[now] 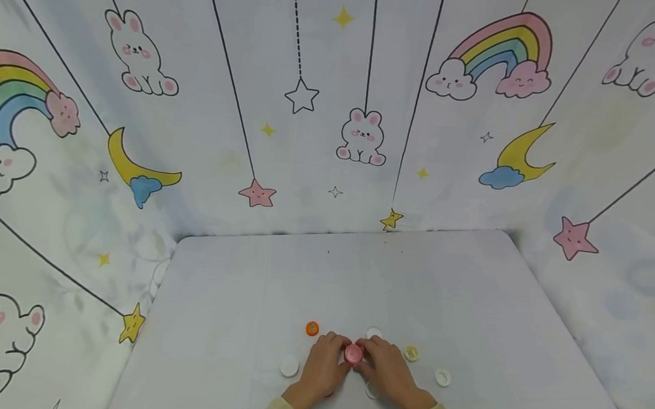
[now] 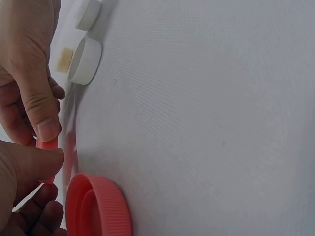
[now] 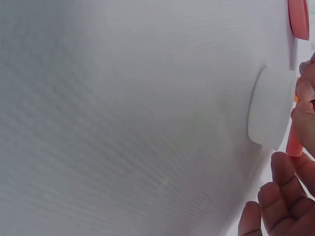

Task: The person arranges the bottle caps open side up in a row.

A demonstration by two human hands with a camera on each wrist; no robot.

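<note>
Both hands meet over the white table around a small pink bottle cap [image 1: 353,354]. My left hand [image 1: 325,366] pinches it from the left, thumb and fingers at its edge. From the other side, my right hand [image 1: 387,372] pinches the same cap. In the left wrist view the pink cap [image 2: 47,144] shows between the two thumbs, above the tabletop. A larger red ribbed cap [image 2: 98,206] lies near the left hand. In the right wrist view a white cap [image 3: 269,108] lies below the hands, and the right hand's other fingers [image 3: 283,196] are spread loosely.
Left of the hands lie an orange cap [image 1: 312,328] and a white cap [image 1: 289,367]. To the right are a yellow cap [image 1: 411,353] and a white ring-like cap [image 1: 442,377]. Another white cap [image 1: 374,332] sits just beyond the right hand. A patterned curtain [image 1: 331,165] surrounds the table.
</note>
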